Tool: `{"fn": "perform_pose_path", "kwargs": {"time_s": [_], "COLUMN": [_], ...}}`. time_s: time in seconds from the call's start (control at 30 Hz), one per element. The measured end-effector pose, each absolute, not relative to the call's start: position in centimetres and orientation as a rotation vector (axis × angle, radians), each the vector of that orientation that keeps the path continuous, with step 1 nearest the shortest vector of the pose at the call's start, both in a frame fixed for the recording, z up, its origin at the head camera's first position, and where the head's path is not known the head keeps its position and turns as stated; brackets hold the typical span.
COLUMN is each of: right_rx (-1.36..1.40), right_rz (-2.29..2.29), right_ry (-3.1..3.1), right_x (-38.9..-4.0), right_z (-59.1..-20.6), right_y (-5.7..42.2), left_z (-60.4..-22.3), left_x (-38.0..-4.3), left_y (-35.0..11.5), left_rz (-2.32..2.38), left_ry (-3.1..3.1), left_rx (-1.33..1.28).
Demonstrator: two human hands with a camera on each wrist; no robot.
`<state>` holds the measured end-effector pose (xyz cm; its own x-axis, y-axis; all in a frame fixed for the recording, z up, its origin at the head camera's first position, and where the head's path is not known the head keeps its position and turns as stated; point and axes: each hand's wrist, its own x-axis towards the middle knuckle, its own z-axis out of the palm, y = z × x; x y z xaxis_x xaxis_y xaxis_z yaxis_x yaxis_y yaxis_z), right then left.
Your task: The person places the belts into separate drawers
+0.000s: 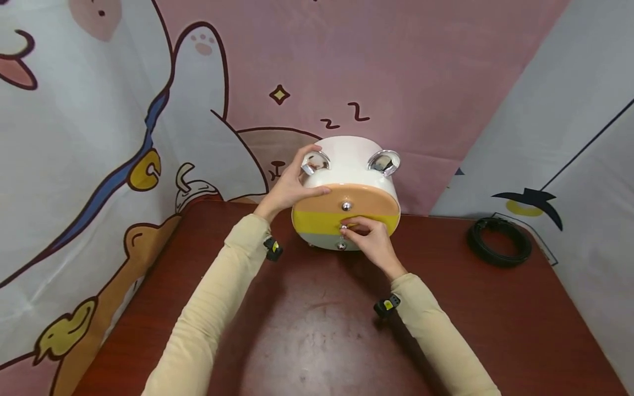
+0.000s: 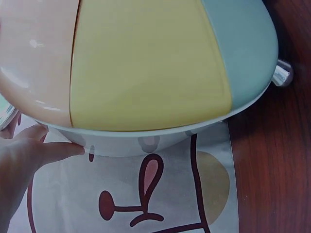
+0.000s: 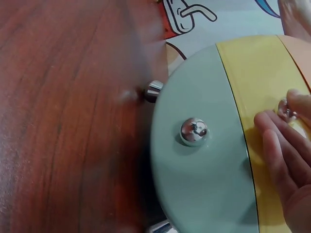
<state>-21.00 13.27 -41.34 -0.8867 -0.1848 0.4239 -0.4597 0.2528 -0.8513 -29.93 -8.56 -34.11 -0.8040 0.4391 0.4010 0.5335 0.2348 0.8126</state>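
A small white rounded drawer box with silver ears stands at the back of the table. Its front stacks an orange drawer, a yellow drawer and a green drawer. My left hand grips the box's upper left side around one ear, thumb along the front's top edge. The thumb and fingers of my right hand pinch the yellow drawer's silver knob, partly covering it. Below it shows the green drawer's round knob. All the drawer fronts look flush.
A black coil of cable or hose lies at the table's back right. The dark red-brown table meets a cartoon-printed cloth behind the box. A silver foot sticks out under the box.
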Motion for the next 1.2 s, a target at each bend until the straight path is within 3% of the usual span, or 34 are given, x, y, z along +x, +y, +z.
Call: {"fn": "perform_pose_path", "kwargs": {"time_s": [0.27, 0.7, 0.93, 1.2], "right_rx": [0.636, 0.889, 0.786, 0.728], "right_rz": [1.73, 1.656, 1.578, 1.611], "right_ry": [-2.31, -2.233, -2.33, -2.453], "right_x": [-20.8, -19.8, -21.2, -21.6], "right_z": [-41.4, -43.8, -48.0, -49.6], "right_y": [13.7, 14.6, 15.0, 15.4], "left_z": [-32.5, -34.6, -33.5, -31.6], "left_x": [-28.3, -30.4, -29.4, -27.4], "left_y": [-8.0, -8.3, -8.3, -8.4], "left_rz": [-1.661, -1.677, -1.703, -1.718], "left_ry": [-2.379, -2.355, -2.372, -2.424], "left_rx": [-0.958, -0.993, -1.013, -0.998]}}
